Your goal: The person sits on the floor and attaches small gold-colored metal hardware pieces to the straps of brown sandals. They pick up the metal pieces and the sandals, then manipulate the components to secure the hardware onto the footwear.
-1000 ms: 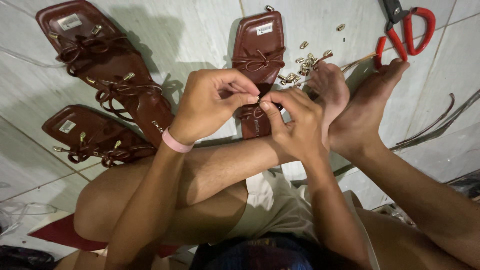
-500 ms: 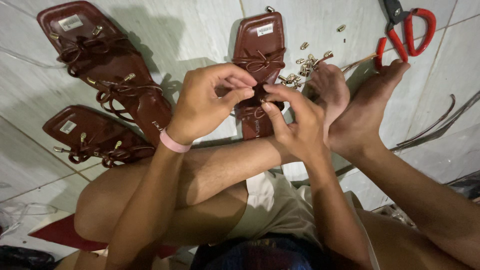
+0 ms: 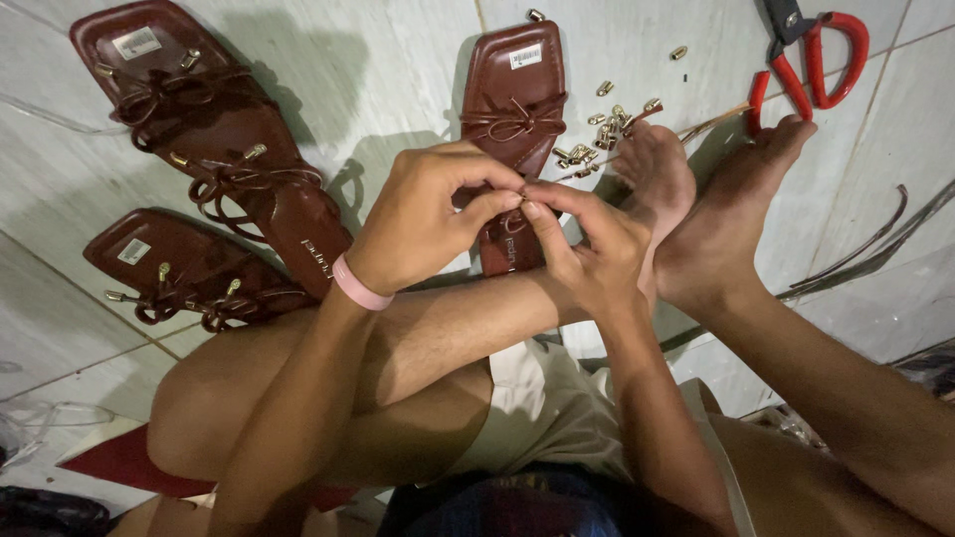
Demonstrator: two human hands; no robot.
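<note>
Fingertips (image 3: 509,197) of both hands are pinched together on something tiny, too small to name, right at the lace of the reddish-brown leather sandal (image 3: 515,109) lying on the pale tiled floor (image 3: 378,70). Left hand (image 3: 423,224), pink band on the wrist, closes thumb and forefinger from the left; right hand (image 3: 587,254) meets it from the right, thumb and forefinger closed the same way. Both sit level, neither clearly nearer to the work.

That sandal runs straight away from the person, heel end hidden under the hands, square toe pointing far, its bow just beyond the pinch. Bare feet (image 3: 696,209) rest to the right of it, toes touching a scatter of small gold metal tips (image 3: 602,124).

Off to the left lie two more matching reddish-brown sandals (image 3: 214,159), angled, gold tips already showing on their laces. Far right, red-handled pliers (image 3: 811,55) lie on the tiles, well apart from the hands.
</note>
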